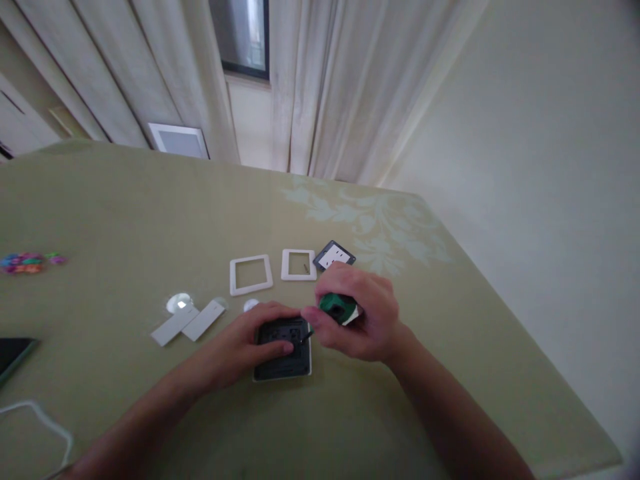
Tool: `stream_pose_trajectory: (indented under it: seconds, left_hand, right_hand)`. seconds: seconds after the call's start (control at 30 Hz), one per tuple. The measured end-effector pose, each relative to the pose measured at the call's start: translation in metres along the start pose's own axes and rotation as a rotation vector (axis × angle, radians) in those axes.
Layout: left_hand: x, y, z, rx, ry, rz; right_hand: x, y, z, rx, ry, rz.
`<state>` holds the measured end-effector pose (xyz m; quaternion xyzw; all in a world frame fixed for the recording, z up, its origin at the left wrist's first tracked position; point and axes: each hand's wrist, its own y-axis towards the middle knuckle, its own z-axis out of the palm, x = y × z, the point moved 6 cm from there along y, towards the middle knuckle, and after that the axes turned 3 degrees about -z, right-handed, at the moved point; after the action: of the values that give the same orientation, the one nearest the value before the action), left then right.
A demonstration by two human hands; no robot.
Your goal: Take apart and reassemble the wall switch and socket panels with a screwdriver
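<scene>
My left hand (pixel 253 339) is closed on a square white-edged switch or socket unit (pixel 283 365), its black underside facing up and the thumb lying across it. My right hand (pixel 367 320) is wrapped round the green handle of a screwdriver (pixel 336 307). The dark shaft slants down to the left, and its tip is at the right part of the black underside, by my left thumb. Whether the tip sits in a screw is too small to tell. Just beyond my right hand lies a socket panel (pixel 334 255) with a dark rim, partly covered by the fingers.
Two white square frames (pixel 233 277) (pixel 285 265) lie beyond the hands, with a small screw-like piece (pixel 306 268) inside the right one. Two white strips (pixel 173 327) and a clear round piece (pixel 179 302) are to the left. Farther left are colourful beads (pixel 30 263), a dark device (pixel 15 353) and a white cable (pixel 47 417).
</scene>
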<state>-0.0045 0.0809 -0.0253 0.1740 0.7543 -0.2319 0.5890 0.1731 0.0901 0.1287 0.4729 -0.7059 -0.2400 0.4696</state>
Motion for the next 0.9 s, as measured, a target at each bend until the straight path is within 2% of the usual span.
stream_pose_trajectory:
  seconds: [0.1, 0.2, 0.27, 0.37, 0.43, 0.5, 0.6, 0.67, 0.73, 0.83, 0.9]
  left_hand:
    - [-0.003, 0.0, 0.0, -0.038, 0.022, -0.015]
    - [-0.008, -0.001, 0.004, -0.066, 0.087, -0.002]
    - [-0.009, -0.001, 0.006, -0.126, 0.144, 0.007]
    - [-0.01, -0.001, 0.008, -0.232, 0.206, 0.037]
    - [-0.01, -0.001, 0.01, -0.242, 0.221, 0.054]
    - [-0.008, -0.001, 0.011, -0.218, 0.219, 0.063]
    - [-0.005, -0.001, 0.009, -0.199, 0.22, 0.06]
    - [-0.002, -0.001, 0.008, -0.206, 0.233, 0.052]
    - [-0.001, 0.0, 0.008, -0.201, 0.248, 0.053]
    - [-0.001, 0.0, 0.01, -0.191, 0.288, 0.063]
    - [-0.003, 0.0, 0.011, -0.207, 0.318, 0.077]
  right_hand:
    - [0.006, 0.007, -0.005, 0.108, -0.02, 0.041]
    - [0.016, 0.01, -0.006, 0.276, 0.006, 0.058]
    - [0.022, 0.01, -0.005, 0.358, -0.013, 0.064]
    - [0.026, 0.01, -0.009, 0.33, -0.261, 0.081]
    - [0.026, 0.011, -0.012, 0.3, -0.417, 0.103]
    - [0.027, 0.012, -0.011, 0.333, -0.371, 0.105]
    - [0.03, 0.015, -0.011, 0.442, -0.146, 0.086]
    - [0.03, 0.015, -0.012, 0.498, -0.075, 0.101]
    - [0.026, 0.014, -0.014, 0.495, -0.135, 0.156]
    - [0.018, 0.012, -0.022, 0.335, -0.423, 0.222]
    - [0.018, 0.012, -0.022, 0.289, -0.489, 0.2]
